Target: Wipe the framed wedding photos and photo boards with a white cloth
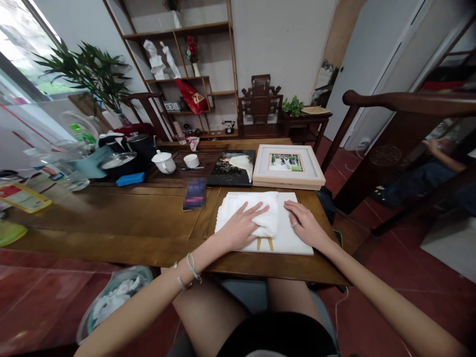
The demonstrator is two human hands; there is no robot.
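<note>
At the table's [130,218] near right corner, the left hand [241,225] is pressing flat and open on the white cloth [267,218]. The right hand [305,224], likewise open, is steadying the white panel [293,244] beneath. Wiping looks partway done.

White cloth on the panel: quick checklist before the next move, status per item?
1. Left hand flat on the white cloth, fingers spread: ok.
2. Right hand flat on the white panel, beside the cloth: ok.
3. Panel lies wholly on the table: ok.
4. Dark flat device lies left of the panel, apart from it: ok.
5. Gap between the panel and the framed photo behind it: cannot tell.
</note>
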